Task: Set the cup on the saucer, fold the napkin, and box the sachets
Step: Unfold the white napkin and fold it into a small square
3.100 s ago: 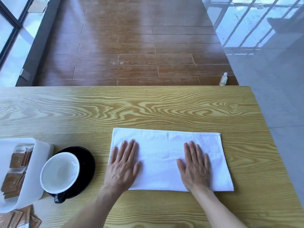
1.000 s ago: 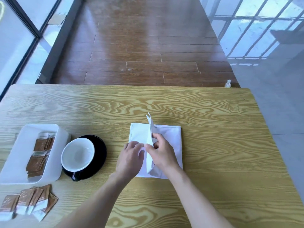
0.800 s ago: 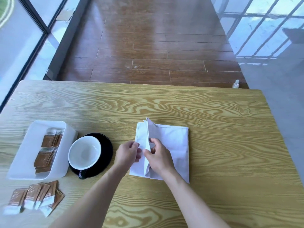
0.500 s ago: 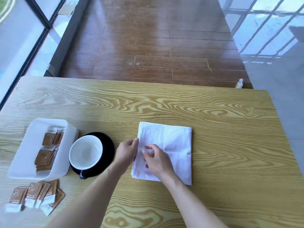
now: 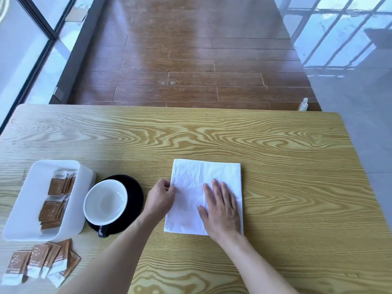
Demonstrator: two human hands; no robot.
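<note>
Your right hand [image 5: 220, 206] lies with fingers straight on the one folded white cloth napkin [image 5: 197, 177], mid-counter. Your left hand [image 5: 160, 198] fingers pinch its left edge.

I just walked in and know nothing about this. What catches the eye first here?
The white napkin, folded square at the middle of the wooden table, with the right hand flat on it and the left hand at its left edge. To its left, a white cup sits on a black saucer, beside a white box holding brown sachets.

light: bright daylight — glare on floor [image 5: 197, 24] | edges: wide-angle bowing | focus: slightly soft
</note>
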